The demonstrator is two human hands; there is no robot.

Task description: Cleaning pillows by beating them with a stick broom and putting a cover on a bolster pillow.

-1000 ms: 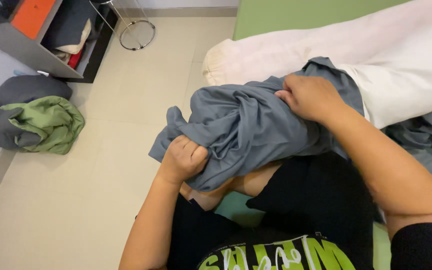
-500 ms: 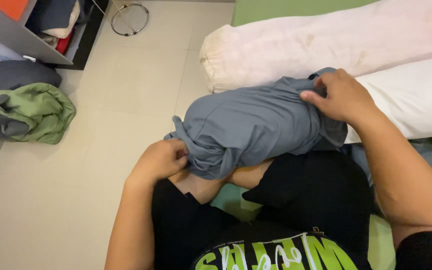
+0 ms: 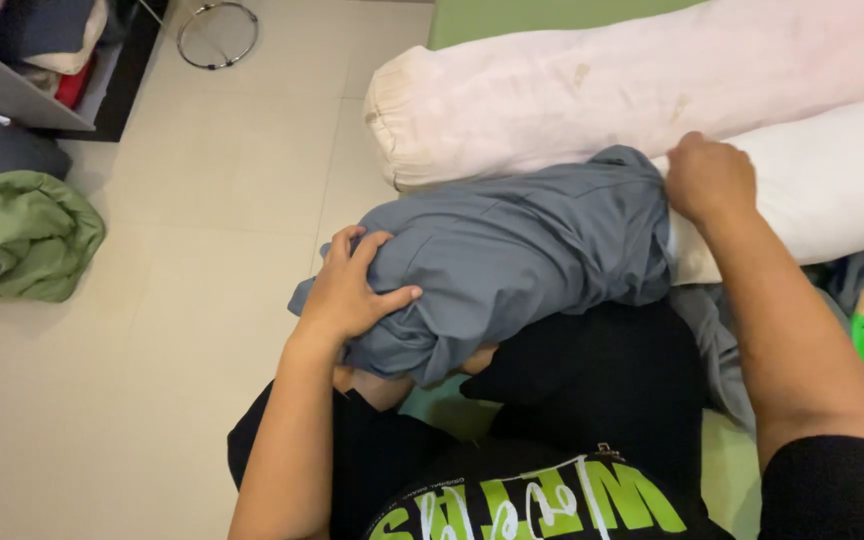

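Farther along the white bolster than half a second ago, the grey pillowcase now covers more of the pillow's near end, and the right hand has travelled with its open edge up the bolster, while the view has drawn closer. That white bolster is the landmark: behind it, touching along its length, lies a second, pinkish bolster; across its near end, over the person's lap, sits the grey pillowcase, bunched and wrinkled. At the case's open edge on the bolster, the right hand is clenched on a pinch of grey cloth. At the case's closed end, farthest from the bolster's bare part, the left hand is spread and pressing, fingers gripping the fabric over the stuffed corner. Well away from the bolster, across the pale floor, lie a crumpled green cloth and a wire ring. To do this well, the left hand should probably brace the end firmly while the right draws the edge evenly, working out the bunching rather than tugging one side.
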